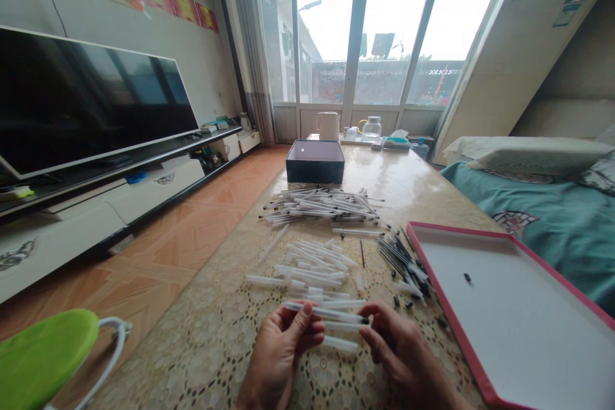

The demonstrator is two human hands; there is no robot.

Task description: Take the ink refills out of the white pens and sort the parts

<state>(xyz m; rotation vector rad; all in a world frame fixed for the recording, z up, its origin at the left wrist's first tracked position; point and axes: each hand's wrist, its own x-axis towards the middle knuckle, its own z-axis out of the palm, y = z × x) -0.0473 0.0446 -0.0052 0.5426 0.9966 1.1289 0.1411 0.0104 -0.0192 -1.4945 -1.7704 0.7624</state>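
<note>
Between the thumb and fingers of my left hand (288, 339) is a white-barrelled pen (336, 314), held level with its black end to the right. My right hand (403, 346) has its thumb and index finger around that black end. Under and beyond the pen lie several clear, whitish pen barrels (317, 262) on the patterned table (202, 333). To the right is a bunch of dark refills (406, 259), with small black caps (408, 304) scattered near it. Farther back lies a pile of pens with black ends (321, 205).
A shallow pink-rimmed box lid (538, 320) lies at the right with one small black cap (467, 278) in it. A dark box (314, 163) stands behind the pens. At the far end are a kettle (328, 125) and a glass pitcher (371, 129). A green stool (52, 355) is at left.
</note>
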